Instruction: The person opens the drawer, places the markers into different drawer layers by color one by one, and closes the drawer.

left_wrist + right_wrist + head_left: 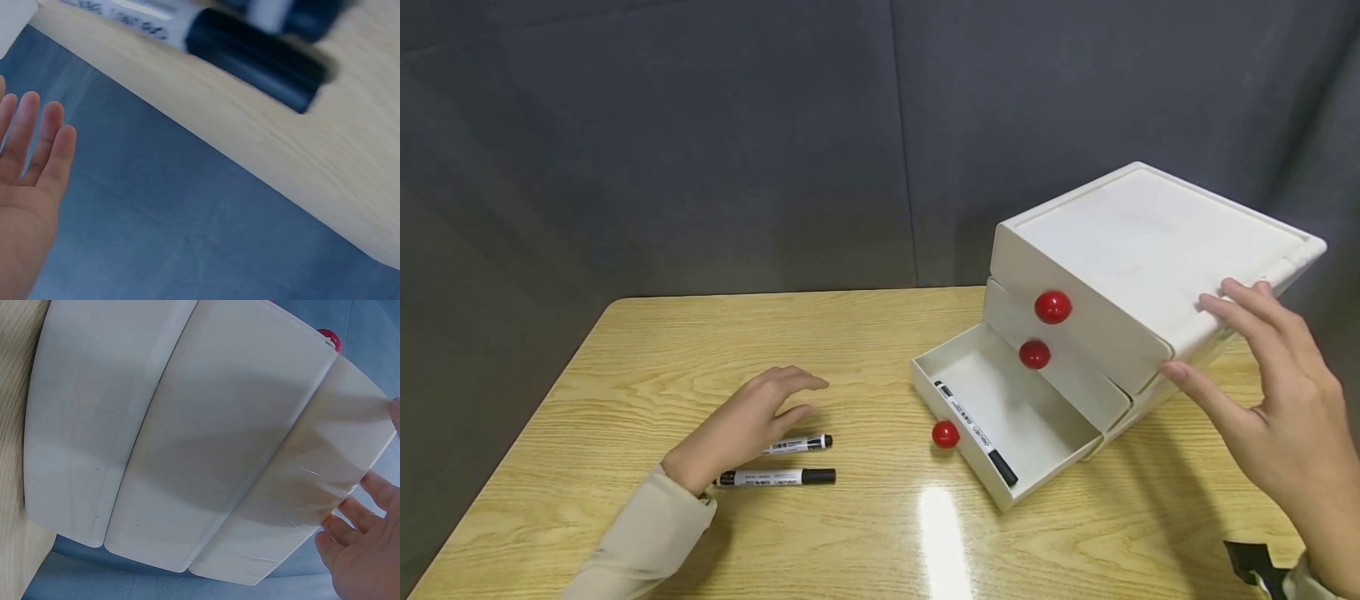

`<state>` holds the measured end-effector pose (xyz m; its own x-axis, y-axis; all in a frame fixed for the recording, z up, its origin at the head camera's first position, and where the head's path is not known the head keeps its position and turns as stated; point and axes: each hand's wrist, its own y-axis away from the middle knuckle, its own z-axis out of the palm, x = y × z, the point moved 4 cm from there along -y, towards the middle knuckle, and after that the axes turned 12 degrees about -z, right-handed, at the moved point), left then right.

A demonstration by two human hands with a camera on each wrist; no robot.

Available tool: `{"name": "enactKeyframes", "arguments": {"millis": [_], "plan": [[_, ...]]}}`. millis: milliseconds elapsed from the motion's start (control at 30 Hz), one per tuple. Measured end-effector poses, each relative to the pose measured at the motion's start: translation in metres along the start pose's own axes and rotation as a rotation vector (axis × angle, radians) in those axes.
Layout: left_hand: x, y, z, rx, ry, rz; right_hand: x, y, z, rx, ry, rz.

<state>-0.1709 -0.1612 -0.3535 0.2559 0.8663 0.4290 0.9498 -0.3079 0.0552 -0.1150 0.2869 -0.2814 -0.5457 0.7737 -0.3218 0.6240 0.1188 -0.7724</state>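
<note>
A white three-drawer cabinet [1157, 242] with round red knobs stands on the table's right side. Its bottom drawer [1037, 408] is pulled out, and a black-capped whiteboard marker [973, 432] lies inside along the front wall. My right hand [1285, 387] touches the cabinet's top side edge, fingers spread over it and thumb by the front corner; the right wrist view shows fingertips [350, 512] at that edge. My left hand [745, 425] hovers over two more markers, one farther back [805, 443] and one nearer [775, 477], holding nothing. Its fingers [47, 137] are extended in the left wrist view.
The wooden table [625, 367] ends at a back edge before a dark grey curtain [737, 150]. The upper two drawers, with their knobs [1053, 307], are closed above the pulled-out one. A black object [1255, 562] lies by the right wrist.
</note>
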Motion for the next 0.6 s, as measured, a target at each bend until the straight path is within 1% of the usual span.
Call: {"name": "enactKeyframes", "arguments": {"millis": [100,300,433,600], "plan": [[-0.007,0.004,0.001,-0.004,0.016,0.0,-0.001,0.0,-0.001,-0.01,0.004,0.002],[-0.019,0.01,0.003,-0.028,0.028,-0.027,-0.001,0.0,0.0,-0.014,0.004,0.0],[-0.025,0.014,0.003,-0.037,0.032,-0.035,-0.001,-0.001,0.0,-0.003,0.004,-0.013],[-0.03,0.017,0.004,-0.038,0.027,-0.043,0.0,0.0,0.0,0.0,0.003,-0.01]]}}
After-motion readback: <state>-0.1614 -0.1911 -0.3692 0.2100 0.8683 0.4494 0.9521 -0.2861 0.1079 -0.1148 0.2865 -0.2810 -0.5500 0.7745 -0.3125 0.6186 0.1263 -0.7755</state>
